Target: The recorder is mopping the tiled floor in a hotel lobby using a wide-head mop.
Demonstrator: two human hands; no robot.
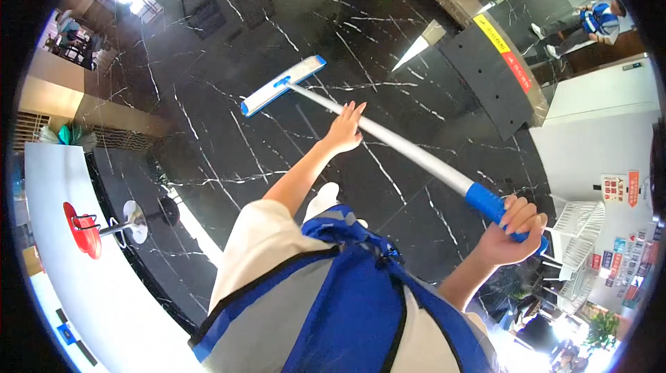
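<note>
A flat mop spans the middle of the view, its silver metal pole [416, 149] running down to the right. My left hand [345, 131] holds the pole's lower part, fingers laid across it. My right hand [512, 235] is wrapped around the blue grip [484, 200] at the upper end. The long white mop head [283, 84], with blue end caps and a blue joint, rests on the glossy black marble-patterned floor [322, 165]. The underside of the mop head is hidden.
A white counter [104, 290] curves along the left, with a red bar stool [83, 230] beside it. At upper right are a raised step [489, 79] with yellow and red strips, and a seated person [598, 19]. A white wire rack [577, 248] stands at right.
</note>
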